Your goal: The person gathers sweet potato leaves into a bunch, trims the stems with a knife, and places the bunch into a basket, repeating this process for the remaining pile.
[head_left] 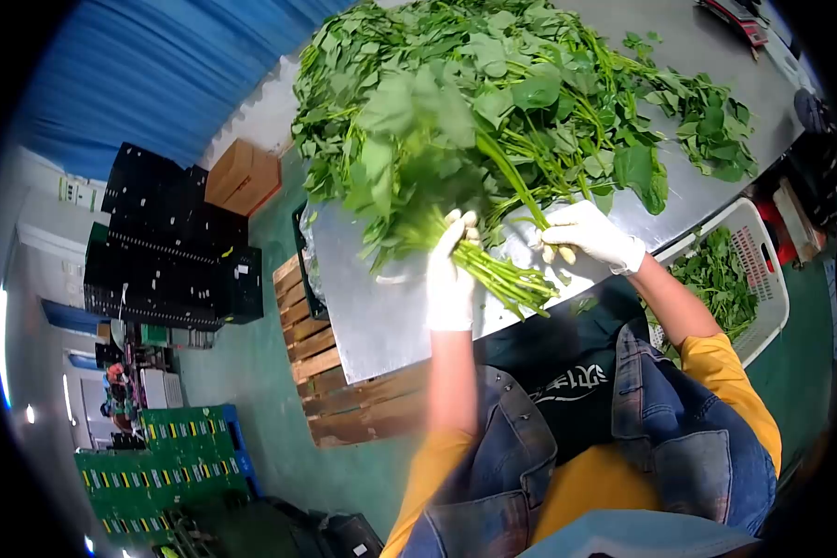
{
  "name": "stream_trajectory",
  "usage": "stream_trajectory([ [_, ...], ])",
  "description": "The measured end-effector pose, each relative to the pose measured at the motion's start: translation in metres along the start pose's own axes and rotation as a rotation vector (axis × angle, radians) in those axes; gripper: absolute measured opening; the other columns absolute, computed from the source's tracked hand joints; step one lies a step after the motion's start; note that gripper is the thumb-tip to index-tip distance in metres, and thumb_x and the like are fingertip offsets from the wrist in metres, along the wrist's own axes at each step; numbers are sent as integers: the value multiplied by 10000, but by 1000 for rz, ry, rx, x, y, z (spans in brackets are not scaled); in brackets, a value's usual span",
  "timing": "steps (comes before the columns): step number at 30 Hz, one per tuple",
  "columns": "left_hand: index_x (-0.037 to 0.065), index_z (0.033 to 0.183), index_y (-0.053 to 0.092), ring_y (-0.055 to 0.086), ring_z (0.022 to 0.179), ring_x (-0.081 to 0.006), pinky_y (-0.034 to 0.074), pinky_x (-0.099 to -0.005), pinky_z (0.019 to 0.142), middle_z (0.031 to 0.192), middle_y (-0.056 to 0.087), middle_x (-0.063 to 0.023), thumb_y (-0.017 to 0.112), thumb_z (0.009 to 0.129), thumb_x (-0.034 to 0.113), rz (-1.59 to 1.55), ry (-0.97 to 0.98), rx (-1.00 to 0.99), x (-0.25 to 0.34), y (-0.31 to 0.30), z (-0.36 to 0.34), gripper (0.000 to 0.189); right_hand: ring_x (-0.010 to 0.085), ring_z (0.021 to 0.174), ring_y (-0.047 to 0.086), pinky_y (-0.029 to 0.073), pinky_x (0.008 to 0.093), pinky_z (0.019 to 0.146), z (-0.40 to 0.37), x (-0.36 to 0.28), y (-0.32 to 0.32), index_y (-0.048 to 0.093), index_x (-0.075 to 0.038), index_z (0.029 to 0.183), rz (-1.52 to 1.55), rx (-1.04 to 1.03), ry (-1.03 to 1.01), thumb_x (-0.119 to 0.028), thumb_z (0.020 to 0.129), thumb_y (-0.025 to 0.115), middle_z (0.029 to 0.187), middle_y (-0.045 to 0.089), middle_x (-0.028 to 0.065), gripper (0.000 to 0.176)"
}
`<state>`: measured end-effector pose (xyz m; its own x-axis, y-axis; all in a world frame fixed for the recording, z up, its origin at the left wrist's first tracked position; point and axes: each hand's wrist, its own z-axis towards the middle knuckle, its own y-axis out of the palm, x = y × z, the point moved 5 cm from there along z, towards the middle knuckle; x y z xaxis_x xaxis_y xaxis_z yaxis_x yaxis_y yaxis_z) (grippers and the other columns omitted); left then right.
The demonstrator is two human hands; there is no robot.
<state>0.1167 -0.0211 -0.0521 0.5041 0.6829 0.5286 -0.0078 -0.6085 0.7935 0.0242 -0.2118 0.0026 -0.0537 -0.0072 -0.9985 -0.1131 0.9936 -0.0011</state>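
Note:
My left hand [451, 270], in a white glove, is closed round a bunch of leafy green stems [507, 277]. The cut ends point to the lower right, and the leaves fan out up and to the left, partly blurred. To its right, my right hand [588, 234], also gloved in white, pinches the lower end of a long green stem [513, 177] that reaches up into the leaves. Behind both hands a large heap of leafy greens [539, 93] covers much of the metal table [363, 316].
A white basket [774, 312] with greens stands at the right, below the table edge. Wooden pallets [312, 349] lie under the table's left side. Black crates [158, 251], a cardboard box [242, 177] and green crates [167, 470] are farther left. A red device [739, 23] lies at the top right.

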Motion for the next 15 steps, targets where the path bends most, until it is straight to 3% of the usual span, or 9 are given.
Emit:
stream_trajectory([
  [3, 27, 1051, 558, 607, 695, -149, 515, -234, 603, 943, 654, -132, 591, 865, -13, 26, -24, 72, -11, 1, 5, 193, 51, 492, 503, 388, 204, 470, -3, 4, 10, 693, 20, 875, -58, -94, 70, -142, 857, 605, 672, 656, 33, 185],
  [5, 36, 1035, 566, 592, 684, -140, 503, -235, 599, 898, 638, -96, 589, 866, -14, 284, 16, 115, -11, -3, 2, 178, 107, 544, 541, 417, 252, 525, -6, 9, 11, 657, 11, 738, -239, -93, 133, -161, 842, 587, 653, 639, 59, 213],
  [6, 42, 1036, 566, 576, 678, -130, 491, -242, 602, 849, 610, -62, 590, 859, -13, 22, 64, -68, -18, 0, 9, 187, 109, 561, 542, 428, 266, 550, -4, 16, 11, 655, -4, 719, -278, -104, 70, -193, 845, 584, 638, 628, 44, 237],
  [7, 42, 1036, 566, 576, 678, -130, 491, -242, 602, 849, 610, -62, 590, 859, -13, 23, 66, -63, -20, -6, 8, 187, 109, 561, 542, 428, 266, 550, -5, 17, 12, 655, -4, 719, -275, -108, 72, -193, 845, 584, 638, 628, 44, 237],
  [9, 42, 1043, 567, 572, 686, -123, 488, -251, 610, 831, 599, -52, 603, 843, -8, 431, 179, 83, -6, 23, -21, 209, 118, 576, 543, 434, 275, 575, -12, 14, 11, 656, -13, 716, -293, -89, 229, -221, 842, 584, 620, 613, 47, 253],
  [11, 28, 991, 576, 563, 670, -119, 488, -256, 609, 808, 588, -42, 620, 829, 8, 455, 172, 75, 0, 51, -43, 169, 133, 583, 550, 436, 284, 589, -14, 12, 11, 659, -11, 734, -337, -109, 213, -236, 836, 588, 619, 614, 61, 256],
  [13, 19, 950, 598, 556, 652, -118, 487, -254, 609, 790, 587, -33, 630, 829, 27, 628, 130, 131, 1, 61, -49, 125, 38, 495, 501, 401, 200, 470, -13, 16, 9, 694, 1, 799, -430, -116, 81, -140, 844, 616, 588, 597, -3, 167],
  [15, 12, 946, 619, 553, 641, -120, 488, -254, 620, 783, 589, -31, 646, 820, 27, 737, 177, 152, -8, 33, -27, 130, 58, 552, 537, 435, 215, 529, -12, 17, 10, 692, 8, 825, -470, -94, 164, -159, 846, 619, 624, 610, 1, 183],
])
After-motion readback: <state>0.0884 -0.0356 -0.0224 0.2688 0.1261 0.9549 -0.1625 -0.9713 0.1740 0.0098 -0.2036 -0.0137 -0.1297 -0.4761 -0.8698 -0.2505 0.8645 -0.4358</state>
